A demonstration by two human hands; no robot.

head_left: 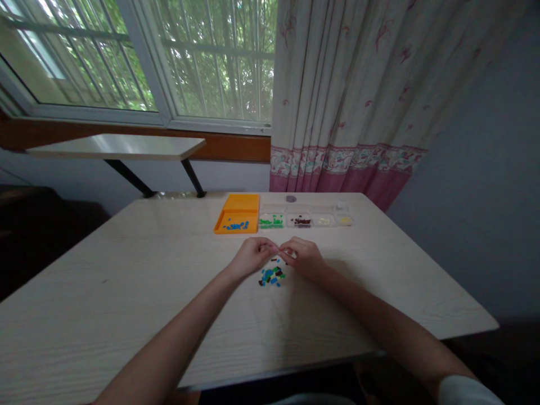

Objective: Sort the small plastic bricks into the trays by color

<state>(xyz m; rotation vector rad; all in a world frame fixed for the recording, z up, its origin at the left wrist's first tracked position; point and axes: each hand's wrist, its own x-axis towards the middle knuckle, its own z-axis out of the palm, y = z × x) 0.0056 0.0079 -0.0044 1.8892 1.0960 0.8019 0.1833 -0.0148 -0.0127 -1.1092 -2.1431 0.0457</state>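
My left hand (252, 256) and my right hand (304, 256) meet fingertip to fingertip over the middle of the table. Both are pinched closed; whatever sits between the fingertips is too small to name. Just below them lies a loose pile of small pieces (271, 275) in blue, green and dark brown, with a few stray bits near the fingers. Beyond the hands is an open orange box (217, 229) with small blue pieces (237, 225) in it. Beside it, a clear compartment tray (285, 225) holds green pieces (270, 221), dark brown pieces (301, 221) and pale yellow pieces (345, 220).
The pale wooden table (139, 281) reaches to the wall. A dark round object (291, 198) lies near its back edge. At the back left a raised shelf (122, 147) stands on black brackets. A patterned curtain (337, 101) hangs behind, beside a barred window (215, 56).
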